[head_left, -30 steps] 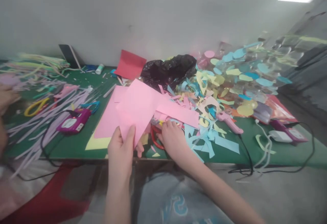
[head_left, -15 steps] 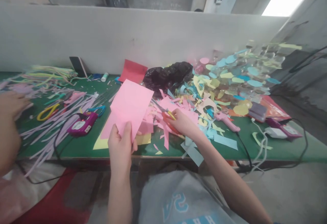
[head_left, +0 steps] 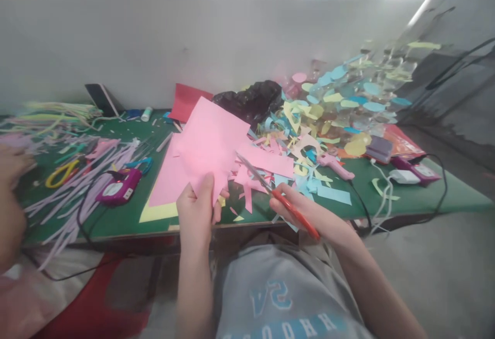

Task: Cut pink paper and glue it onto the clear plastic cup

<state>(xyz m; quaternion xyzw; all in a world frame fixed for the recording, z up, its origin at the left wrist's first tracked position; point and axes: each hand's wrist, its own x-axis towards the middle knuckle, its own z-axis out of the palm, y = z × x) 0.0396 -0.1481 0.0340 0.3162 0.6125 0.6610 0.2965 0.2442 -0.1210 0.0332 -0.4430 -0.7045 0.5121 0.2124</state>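
Note:
My left hand [head_left: 199, 202] pinches the lower corner of a pink paper sheet [head_left: 211, 143], thumb on top, holding it raised over the table. In my right hand [head_left: 296, 207] is a pair of scissors [head_left: 288, 205] with red handles. Their metal blades point up and left, the tips close to the sheet's right edge; I cannot tell whether they touch it. Beneath the raised sheet lie another pink sheet [head_left: 162, 184] and a yellow sheet [head_left: 157, 212]. Pink paper scraps [head_left: 247, 194] are strewn between my hands.
Blue and yellow cut paper [head_left: 336, 96] is heaped over clear bottles at the right. A pink glue gun [head_left: 336, 166], a black plastic bag [head_left: 251, 101], a red sheet [head_left: 187, 101] and a purple device [head_left: 119, 187] lie around. Another person's hand [head_left: 15, 166] is at far left, by lilac strips [head_left: 77, 199].
The pink sheet has turned and shifted right with my left hand. My right hand has drawn lower and right, the scissors now showing in full. The view has shifted somewhat.

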